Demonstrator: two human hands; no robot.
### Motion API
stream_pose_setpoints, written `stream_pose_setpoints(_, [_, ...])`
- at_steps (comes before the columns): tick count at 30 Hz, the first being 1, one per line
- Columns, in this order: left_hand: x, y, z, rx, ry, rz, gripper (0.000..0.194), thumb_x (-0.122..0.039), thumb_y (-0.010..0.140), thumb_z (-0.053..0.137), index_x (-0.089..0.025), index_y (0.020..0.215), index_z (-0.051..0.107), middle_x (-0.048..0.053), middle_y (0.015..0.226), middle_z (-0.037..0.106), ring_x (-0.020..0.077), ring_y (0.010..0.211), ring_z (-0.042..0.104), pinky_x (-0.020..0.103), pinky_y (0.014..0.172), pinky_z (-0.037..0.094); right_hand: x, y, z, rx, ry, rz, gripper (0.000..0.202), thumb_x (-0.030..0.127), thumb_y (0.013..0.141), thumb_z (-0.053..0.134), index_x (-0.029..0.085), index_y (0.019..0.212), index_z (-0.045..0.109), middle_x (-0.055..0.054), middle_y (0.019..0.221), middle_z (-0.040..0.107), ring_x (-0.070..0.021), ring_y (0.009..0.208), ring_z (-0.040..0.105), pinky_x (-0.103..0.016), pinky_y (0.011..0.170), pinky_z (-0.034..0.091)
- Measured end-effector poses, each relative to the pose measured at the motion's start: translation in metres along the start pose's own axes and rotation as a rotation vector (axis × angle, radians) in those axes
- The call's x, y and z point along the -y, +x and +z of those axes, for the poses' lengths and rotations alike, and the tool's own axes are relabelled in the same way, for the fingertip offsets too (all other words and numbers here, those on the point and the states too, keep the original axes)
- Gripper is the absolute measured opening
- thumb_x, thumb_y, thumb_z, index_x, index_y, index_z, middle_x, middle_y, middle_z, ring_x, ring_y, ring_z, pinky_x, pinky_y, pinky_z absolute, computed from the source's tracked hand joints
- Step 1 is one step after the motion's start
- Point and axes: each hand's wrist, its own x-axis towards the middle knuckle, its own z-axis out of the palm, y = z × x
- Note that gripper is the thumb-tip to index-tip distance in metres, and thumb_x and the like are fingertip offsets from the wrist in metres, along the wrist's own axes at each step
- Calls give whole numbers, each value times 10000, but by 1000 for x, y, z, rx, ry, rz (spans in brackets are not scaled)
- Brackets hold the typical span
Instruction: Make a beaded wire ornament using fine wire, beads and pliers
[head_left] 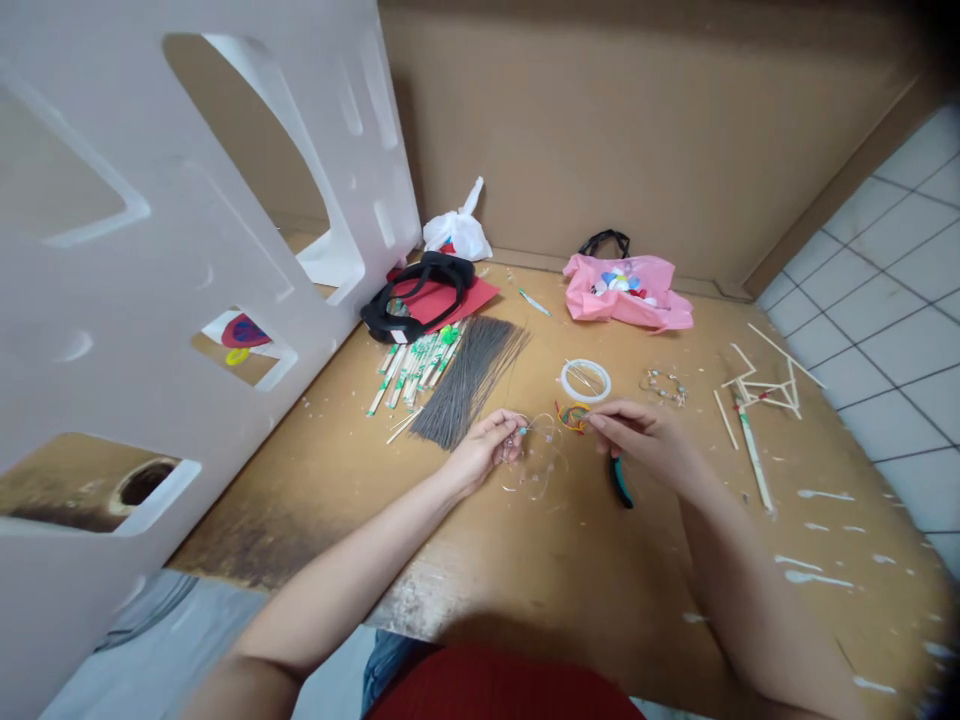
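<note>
My left hand [491, 448] pinches a clear looped strand with small beads [523, 431] at the middle of the wooden table. The strand's thin loops hang to the right of its fingers. My right hand [637, 432] has its thumb and forefinger pressed together beside a small red and yellow coil [574, 417]; whatever is between the fingertips is too small to make out. Just behind the coil lies a white ring [586, 381] with thin sticks in it. Dark pliers handles [620, 482] show below my right hand, their jaws hidden.
Grey wires [472, 380], wrapped chopsticks [409, 375] and a black strap [420, 297] lie back left, near a white plastic panel [247, 200]. A pink bag [628, 290] stands behind. A beaded bracelet [664, 386] and a stick frame [765, 395] lie right.
</note>
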Motion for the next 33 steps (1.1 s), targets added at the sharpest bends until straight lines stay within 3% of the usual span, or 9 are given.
stream_pose_setpoints(9, [1,6,-4,-67,34,43,237,-365,748,596,-151,772,497,-52,563,484,58,436,424,204,463,334,-16,12,8,90,110,174,364,513,746,602,171,858,658,9,558,573,-102,491,510,-229,465,376])
stream_pose_setpoints(14, [-2,3,-4,-71,72,87,259,-397,769,591,-151,804,517,-43,592,525,72,479,482,217,516,371,-16,14,24,172,130,199,333,493,735,614,185,842,683,-46,820,666,-78,479,504,-241,476,405])
stream_pose_setpoints(20, [-2,1,-4,4,72,55,321,-425,763,624,-137,887,552,24,784,637,106,587,605,237,593,435,-22,16,30,185,58,169,351,486,745,602,168,851,709,17,512,535,-97,478,471,-234,485,379])
stream_pose_setpoints(25, [-2,0,-5,40,142,52,341,-419,755,644,-137,933,574,66,900,655,153,697,660,292,673,495,-20,19,21,147,40,202,367,492,720,617,159,837,716,28,505,510,-86,469,444,-229,473,342])
stream_pose_setpoints(30, [-7,1,-7,-15,363,163,312,-398,723,679,-125,868,637,34,762,646,117,676,611,241,642,485,-21,20,17,151,67,223,343,480,705,637,174,833,722,34,508,507,-84,476,447,-231,483,345])
stream_pose_setpoints(33, [-10,2,-10,3,351,119,330,-416,718,677,-119,857,640,14,685,629,90,579,572,239,612,483,-23,20,16,165,89,223,324,468,713,641,180,840,719,29,535,534,-83,490,465,-230,492,352])
